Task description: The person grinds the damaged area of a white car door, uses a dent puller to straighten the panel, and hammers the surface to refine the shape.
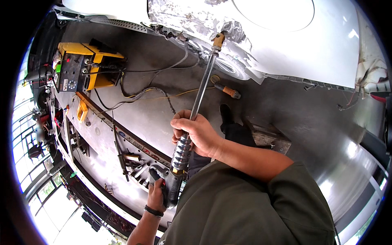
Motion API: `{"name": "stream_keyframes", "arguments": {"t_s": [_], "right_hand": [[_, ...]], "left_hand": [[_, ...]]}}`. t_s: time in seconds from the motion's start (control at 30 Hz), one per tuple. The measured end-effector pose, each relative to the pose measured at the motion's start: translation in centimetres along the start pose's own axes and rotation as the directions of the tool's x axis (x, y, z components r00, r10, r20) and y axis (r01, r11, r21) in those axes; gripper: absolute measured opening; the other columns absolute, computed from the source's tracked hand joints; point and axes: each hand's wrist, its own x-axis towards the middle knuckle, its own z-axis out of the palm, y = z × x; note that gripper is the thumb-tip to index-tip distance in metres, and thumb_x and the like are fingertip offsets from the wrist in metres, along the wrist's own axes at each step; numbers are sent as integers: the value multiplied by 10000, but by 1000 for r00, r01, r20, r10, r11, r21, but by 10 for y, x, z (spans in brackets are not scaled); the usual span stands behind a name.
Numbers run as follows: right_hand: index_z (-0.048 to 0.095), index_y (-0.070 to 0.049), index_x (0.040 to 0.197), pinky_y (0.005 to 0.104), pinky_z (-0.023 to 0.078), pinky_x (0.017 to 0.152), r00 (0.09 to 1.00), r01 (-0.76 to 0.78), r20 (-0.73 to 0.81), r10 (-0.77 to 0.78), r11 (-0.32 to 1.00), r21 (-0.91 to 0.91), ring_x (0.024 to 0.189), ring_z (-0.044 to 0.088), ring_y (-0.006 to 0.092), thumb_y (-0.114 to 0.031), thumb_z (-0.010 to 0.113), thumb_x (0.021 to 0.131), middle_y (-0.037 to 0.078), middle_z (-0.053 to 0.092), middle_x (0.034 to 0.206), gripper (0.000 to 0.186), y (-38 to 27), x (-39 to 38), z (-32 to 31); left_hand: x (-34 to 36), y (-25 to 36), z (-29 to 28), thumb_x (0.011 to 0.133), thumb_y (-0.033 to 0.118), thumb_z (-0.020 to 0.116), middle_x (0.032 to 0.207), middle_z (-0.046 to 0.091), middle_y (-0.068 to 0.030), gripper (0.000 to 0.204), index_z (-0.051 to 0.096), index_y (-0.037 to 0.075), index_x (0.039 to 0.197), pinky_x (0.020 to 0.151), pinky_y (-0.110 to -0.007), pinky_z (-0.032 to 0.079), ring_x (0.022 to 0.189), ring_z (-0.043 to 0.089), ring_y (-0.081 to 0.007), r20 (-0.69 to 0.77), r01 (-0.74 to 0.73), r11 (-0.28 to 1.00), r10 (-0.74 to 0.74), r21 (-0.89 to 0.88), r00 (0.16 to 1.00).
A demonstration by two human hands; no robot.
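Observation:
A slide hammer dent puller with a long chrome shaft slants across the middle. Its brass-coloured tip meets the bare, scuffed patch low on a white car panel; whether it is fixed there I cannot tell. My right hand is closed round the shaft at the upper end of the ribbed metal weight. Lower down, my left hand, with a dark band at its wrist, grips the puller's black pistol handle. The handle partly hides the left fingers.
Dark cables run over the floor from a yellow and black machine at the left. An orange grinder lies below the car. Beside my leg is a metal step. Several hand tools lie left of me, near a long metal beam.

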Motion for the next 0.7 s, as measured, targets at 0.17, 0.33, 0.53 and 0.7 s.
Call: {"name": "stream_keyframes", "arguments": {"t_s": [0.17,0.33,0.53,0.7], "right_hand": [[587,-63,985,375,535,738,999,-14,50,14,1000,9,695,604,189,-164,672,941,39,590,755,139,4,-3,-7],[539,-19,1212,406,547,706,997,-70,42,70,998,-3,659,611,210,-175,627,969,62,584,726,302,-23,4,-7],[549,-22,1224,416,560,647,971,205,-111,-211,977,-62,649,614,206,-233,615,976,41,585,750,332,-119,32,6],[585,-15,1099,369,515,585,999,-24,-22,23,998,-62,632,618,203,-206,647,958,56,557,679,245,0,-18,18]], "left_hand": [[-8,-2,3,1008,316,525,946,725,-99,333,666,20,1067,765,-352,595,831,722,-213,-34,-96,912,119,399,992],[-11,-2,-3,984,306,596,910,603,-90,221,594,95,1048,712,-335,550,769,641,-214,65,119,979,-109,-168,992],[-19,-7,-2,973,315,625,945,608,-98,323,516,105,1192,733,-351,564,750,642,-226,14,40,979,-38,-201,999],[-42,8,-11,990,272,583,867,619,-73,203,578,79,1054,782,-371,592,765,669,-213,88,1,978,18,-210,996]]}}
